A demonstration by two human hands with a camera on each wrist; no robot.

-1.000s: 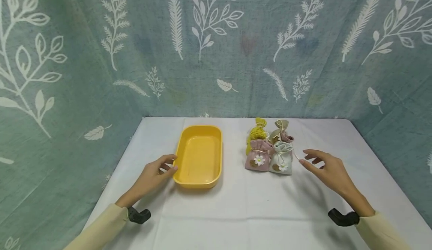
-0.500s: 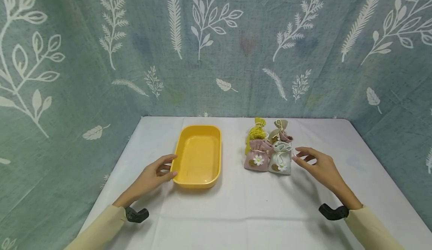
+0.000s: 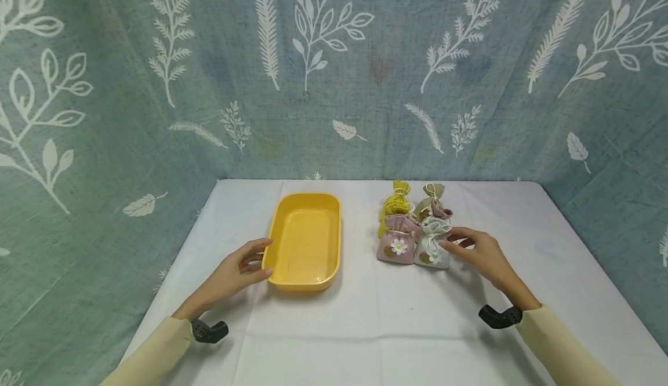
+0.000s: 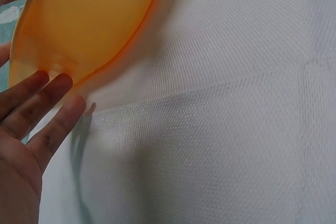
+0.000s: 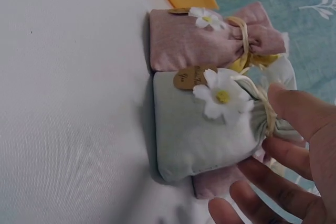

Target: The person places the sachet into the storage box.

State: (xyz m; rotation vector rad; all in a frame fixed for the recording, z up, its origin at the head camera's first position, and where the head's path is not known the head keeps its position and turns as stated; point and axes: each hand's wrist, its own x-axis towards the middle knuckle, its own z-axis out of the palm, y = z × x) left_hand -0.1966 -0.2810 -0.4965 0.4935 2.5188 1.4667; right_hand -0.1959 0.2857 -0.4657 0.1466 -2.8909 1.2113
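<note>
In the head view, my left hand (image 3: 237,267) holds the left rim of a yellow rectangular tray (image 3: 336,241). The left wrist view shows fingers (image 4: 58,87) against the outer wall of the tray (image 4: 89,19). My right hand (image 3: 480,258) is at a pale green drawstring pouch (image 3: 425,251) with a white flower. Up close, the thumb and index finger of the right hand (image 5: 310,156) pinch this pouch (image 5: 199,140) at its tied neck. The pouch stands upright on the table. Beside it is a pink pouch (image 3: 391,251) with a similar flower.
A mustard-yellow pouch (image 3: 398,203), a beige one (image 3: 425,203) and part of another pink one (image 3: 442,211) stand behind the front pair. White cloth (image 3: 334,351) covers the table. A green leaf-patterned curtain (image 3: 292,131) hangs behind and at both sides.
My right hand has moved left from beside the pouches to the neck of the pale green pouch. My left hand keeps its place at the tray's rim.
</note>
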